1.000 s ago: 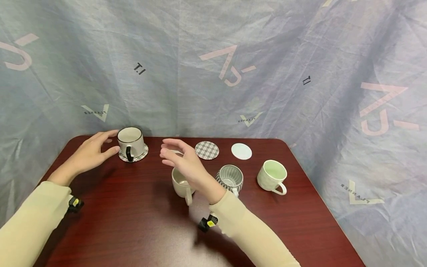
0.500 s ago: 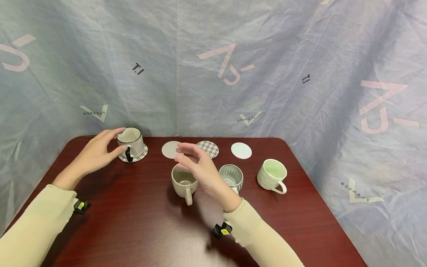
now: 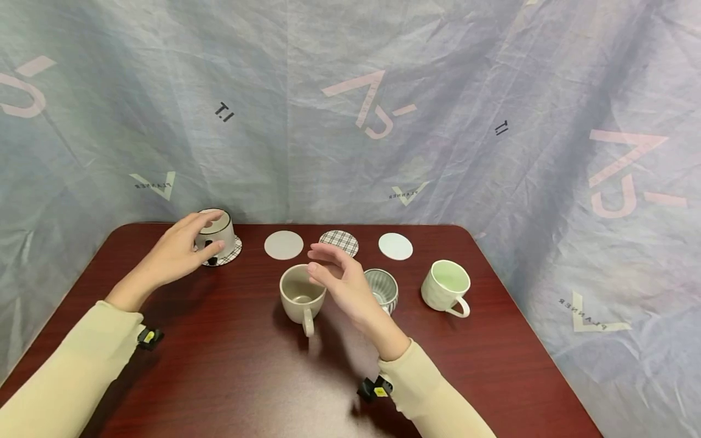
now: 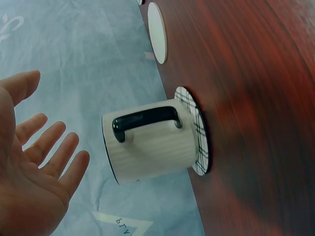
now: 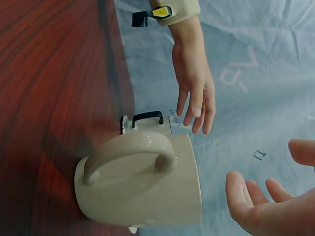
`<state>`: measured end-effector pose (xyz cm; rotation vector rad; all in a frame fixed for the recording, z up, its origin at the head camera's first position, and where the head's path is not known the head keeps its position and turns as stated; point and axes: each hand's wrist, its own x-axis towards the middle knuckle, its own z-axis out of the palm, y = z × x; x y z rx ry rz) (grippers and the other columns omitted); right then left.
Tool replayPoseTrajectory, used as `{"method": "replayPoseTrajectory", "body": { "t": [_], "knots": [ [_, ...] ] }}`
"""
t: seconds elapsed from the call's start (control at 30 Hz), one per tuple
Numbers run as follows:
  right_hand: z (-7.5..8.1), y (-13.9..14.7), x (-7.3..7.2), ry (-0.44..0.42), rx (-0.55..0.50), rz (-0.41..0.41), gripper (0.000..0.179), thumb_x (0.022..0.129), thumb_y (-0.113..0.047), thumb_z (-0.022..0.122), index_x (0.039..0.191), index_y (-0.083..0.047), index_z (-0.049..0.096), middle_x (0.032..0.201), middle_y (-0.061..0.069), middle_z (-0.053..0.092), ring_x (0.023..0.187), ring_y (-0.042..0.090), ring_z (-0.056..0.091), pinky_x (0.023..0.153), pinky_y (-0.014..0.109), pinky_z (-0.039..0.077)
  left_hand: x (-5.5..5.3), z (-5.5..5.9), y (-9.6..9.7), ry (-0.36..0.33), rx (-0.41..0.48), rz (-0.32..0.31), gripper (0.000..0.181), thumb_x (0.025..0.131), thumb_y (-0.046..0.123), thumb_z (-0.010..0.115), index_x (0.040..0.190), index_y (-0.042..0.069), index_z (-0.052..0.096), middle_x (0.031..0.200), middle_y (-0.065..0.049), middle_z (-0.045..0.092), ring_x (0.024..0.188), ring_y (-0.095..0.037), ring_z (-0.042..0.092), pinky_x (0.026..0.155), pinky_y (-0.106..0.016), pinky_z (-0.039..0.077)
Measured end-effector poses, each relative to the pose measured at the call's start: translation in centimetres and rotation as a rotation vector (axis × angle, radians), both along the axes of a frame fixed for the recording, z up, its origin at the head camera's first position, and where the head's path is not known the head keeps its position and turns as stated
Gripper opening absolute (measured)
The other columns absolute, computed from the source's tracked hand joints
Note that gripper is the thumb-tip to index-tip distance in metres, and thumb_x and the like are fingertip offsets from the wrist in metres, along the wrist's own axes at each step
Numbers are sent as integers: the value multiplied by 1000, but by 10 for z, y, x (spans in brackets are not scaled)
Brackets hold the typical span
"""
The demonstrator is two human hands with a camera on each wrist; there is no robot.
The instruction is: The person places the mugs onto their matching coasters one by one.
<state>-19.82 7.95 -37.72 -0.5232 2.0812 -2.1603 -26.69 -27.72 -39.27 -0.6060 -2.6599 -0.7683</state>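
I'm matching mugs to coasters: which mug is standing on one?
The white mug with the black handle: it stands on a plaid coaster, while the beige mug, grey striped mug and green mug stand directly on the table.

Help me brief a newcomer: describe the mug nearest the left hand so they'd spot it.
On the dark red table, look left along the far edge. There, by the left hand, an off-white mug stands on a plaid coaster. Its black handle sets it apart from the other mugs.
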Motion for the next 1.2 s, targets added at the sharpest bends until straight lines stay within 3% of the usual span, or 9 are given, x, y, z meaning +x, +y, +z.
{"method": "replayPoseTrajectory", "body": {
  "t": [0.2,0.4,0.63,0.9,1.2],
  "knots": [
    [-3,7,3,17,29,-11,46,103,-9,68,147,-5,58,141,19,63,118,41,68,106,56,53,-1,1,11,-31,29,-19,66,102,27,74,159,8,48,156,-14,51,133,-36,55,106,-61,43],
    [-7,15,4,12,33,-24,46,103,-9,68,148,-5,57,140,19,63,115,31,71,104,53,55,-5,0,20,-54,40,-37,66,102,28,73,160,9,46,154,-17,49,133,-38,54,105,-61,46],
    [-11,22,5,19,45,-35,47,103,-8,67,148,-3,56,140,21,63,123,48,64,100,44,59,-9,-2,29,-73,65,-53,68,102,32,73,161,10,46,152,-19,53,133,-40,55,108,-61,44],
    [-16,28,3,14,36,-41,45,103,-6,66,147,-2,57,139,22,63,124,50,63,102,48,58,-12,-9,41,-80,78,-92,68,103,32,72,159,6,46,150,-19,55,130,-41,56,108,-61,44],
    [-23,35,4,25,91,-59,45,103,-6,67,146,2,56,136,21,65,118,37,69,95,35,60,-20,-16,50,-45,59,-109,66,102,27,73,158,2,47,151,-22,54,136,-41,53,112,-61,41]
  ]
}}
